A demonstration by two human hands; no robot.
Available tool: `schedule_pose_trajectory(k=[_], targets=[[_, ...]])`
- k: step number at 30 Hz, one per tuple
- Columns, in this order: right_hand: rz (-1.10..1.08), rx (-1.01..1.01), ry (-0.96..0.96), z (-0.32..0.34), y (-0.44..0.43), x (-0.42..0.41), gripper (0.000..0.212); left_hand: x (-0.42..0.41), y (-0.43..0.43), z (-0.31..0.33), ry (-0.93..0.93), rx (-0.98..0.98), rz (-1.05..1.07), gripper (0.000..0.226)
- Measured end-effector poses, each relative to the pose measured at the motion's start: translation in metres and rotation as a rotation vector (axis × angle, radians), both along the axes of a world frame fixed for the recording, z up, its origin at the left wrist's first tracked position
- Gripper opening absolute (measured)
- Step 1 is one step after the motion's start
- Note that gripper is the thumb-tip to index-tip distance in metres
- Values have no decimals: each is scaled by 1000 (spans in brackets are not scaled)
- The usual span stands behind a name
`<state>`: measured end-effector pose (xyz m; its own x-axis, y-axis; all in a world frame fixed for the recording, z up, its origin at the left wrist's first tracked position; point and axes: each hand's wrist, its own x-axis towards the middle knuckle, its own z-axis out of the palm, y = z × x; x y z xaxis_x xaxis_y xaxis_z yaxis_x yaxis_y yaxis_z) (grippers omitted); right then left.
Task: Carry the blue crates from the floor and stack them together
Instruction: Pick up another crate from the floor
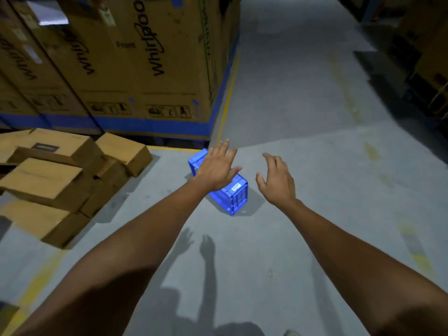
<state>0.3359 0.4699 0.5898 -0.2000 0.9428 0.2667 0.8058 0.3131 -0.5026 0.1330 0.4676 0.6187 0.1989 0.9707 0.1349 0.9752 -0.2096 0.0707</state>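
Note:
A bright blue plastic crate [231, 194] stands on the grey concrete floor in the middle of the view, with a small white label on its near side. My left hand [217, 167] is stretched out above it, palm down, fingers spread, and hides the crate's middle. My right hand [276, 180] hovers just to the right of the crate, fingers apart and slightly curled. Neither hand touches the crate or holds anything. Both forearms reach forward from the bottom of the frame.
A heap of brown cardboard boxes [55, 180] lies on the floor at the left. Tall printed cartons [135, 64] on a blue base stand behind the crate. A yellow floor line [229, 93] runs along them. A grey aisle [303, 81] stretches ahead; dark racking [424, 57] lines the right.

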Motion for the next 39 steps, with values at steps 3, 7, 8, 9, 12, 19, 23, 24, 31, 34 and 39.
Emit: schedule_pose_trajectory(k=[3,7,8,9,12,19,23,24,31,34,39], targets=[[-12,-19,-1,-6,19,-27,57,-28,18,-14,-100,-29,86,61],[-24,-40,-21,-22,59,-44,56,-53,52,-37,-167,-66,150,58],[-34,-50,-22,-27,73,-48,56,-60,63,-43,-176,-75,158,57],[-40,-61,-25,-33,87,-52,56,-66,74,-49,-178,-84,167,56],[-32,-91,-32,-54,134,-69,55,-87,113,-70,-175,-110,195,56],[39,-211,-88,-113,237,-111,56,-135,206,-132,-142,-205,201,56],[73,-238,-117,-160,276,-132,56,-152,254,-177,-153,-230,171,54],[82,-238,-124,-178,284,-137,56,-155,266,-192,-181,-228,173,53],[174,-266,-263,-376,333,-169,59,-181,343,-393,-280,-253,197,68],[162,-332,-310,-464,343,-190,67,-193,362,-486,-237,-298,150,69],[146,-477,-442,-571,355,-217,89,-215,382,-601,17,-458,-44,71]])
